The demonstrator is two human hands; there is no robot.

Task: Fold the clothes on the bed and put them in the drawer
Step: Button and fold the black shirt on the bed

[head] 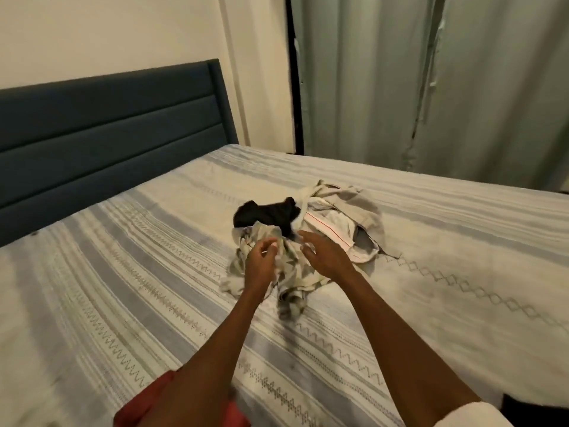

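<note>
1. Your clothes pile (303, 238) sits unfolded near the middle of the bed (431, 272), at about 12 o'clock from you; no drawer is in view.
2. Your left hand (261, 261) appears to pinch the patterned garment (277, 278) at the near side of the pile, fingers curled on a fold of it, though blur makes the grip uncertain.
3. Your right hand (323, 254) hovers just beside it at 3 o'clock, fingers loosely spread and holding nothing.
4. Take this patterned piece first, since it lies nearest and on top at the 6 o'clock side.
5. Bring the right hand onto a second edge or corner before you lift, so the cloth opens flat rather than bunching.
6. Lift clear of the black garment (268, 215) at 11 o'clock and the pale garment with a red stripe (332, 234) at 1 o'clock, so neither drags along.
7. Spread it on the bare bedspread toward 7 o'clock, smooth it, then fold.
</note>
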